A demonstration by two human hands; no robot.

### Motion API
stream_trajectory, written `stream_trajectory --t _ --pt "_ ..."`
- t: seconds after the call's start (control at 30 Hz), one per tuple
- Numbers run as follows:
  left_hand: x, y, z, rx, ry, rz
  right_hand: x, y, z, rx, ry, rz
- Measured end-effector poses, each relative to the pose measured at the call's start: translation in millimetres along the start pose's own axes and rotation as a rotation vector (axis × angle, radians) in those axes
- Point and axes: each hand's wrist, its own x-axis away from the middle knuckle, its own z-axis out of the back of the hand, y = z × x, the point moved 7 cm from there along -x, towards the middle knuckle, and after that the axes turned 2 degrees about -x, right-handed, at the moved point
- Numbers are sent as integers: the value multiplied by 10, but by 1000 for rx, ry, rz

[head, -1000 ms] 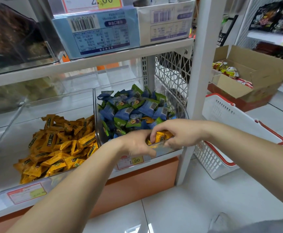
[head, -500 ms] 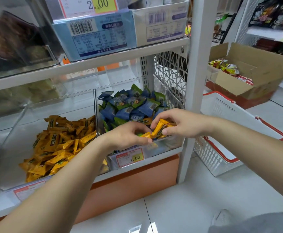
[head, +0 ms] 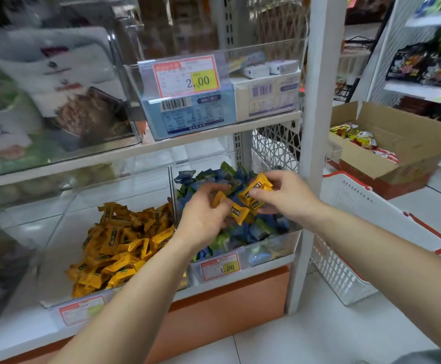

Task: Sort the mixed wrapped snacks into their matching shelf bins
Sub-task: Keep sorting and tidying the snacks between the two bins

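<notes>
Yellow snacks (head: pixel 253 191) pinched in left grip (head: pixel 203 216) and right grip (head: pixel 287 195), seemingly above blue-snack bin (head: pixel 272 248).

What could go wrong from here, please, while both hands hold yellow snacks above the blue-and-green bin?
The left hand and right hand each pinch several yellow snacks; one might drop among the blue and green snacks. Moving left, a snack could catch the clear divider before reaching the yellow bin.

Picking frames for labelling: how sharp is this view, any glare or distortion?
Head view: left side smeared, upper-left packets unreadable; centre sharper, the yellow snacks in left hand and right hand and the 2.00 price tag distinct; reflections haze the clear bins; the white upright leans.
</notes>
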Motion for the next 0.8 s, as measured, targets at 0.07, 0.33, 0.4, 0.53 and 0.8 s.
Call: stream_trajectory --t 0.07,0.33,0.4,0.53,0.8 --pt "96 42 153 147 92 28 44 -155 -103 -153 3 -18" --pt "581 -62 460 698 223 326 408 -436 -752 -392 -52 -85" --pt "654 -47 395 811 119 400 464 -429 -814 -419 -34 -89" --pt "688 31 493 581 115 214 540 -366 -945 -424 -41 -111" --pt "625 -229 972 440 209 192 449 -371 -1079 -67 -111 -10"
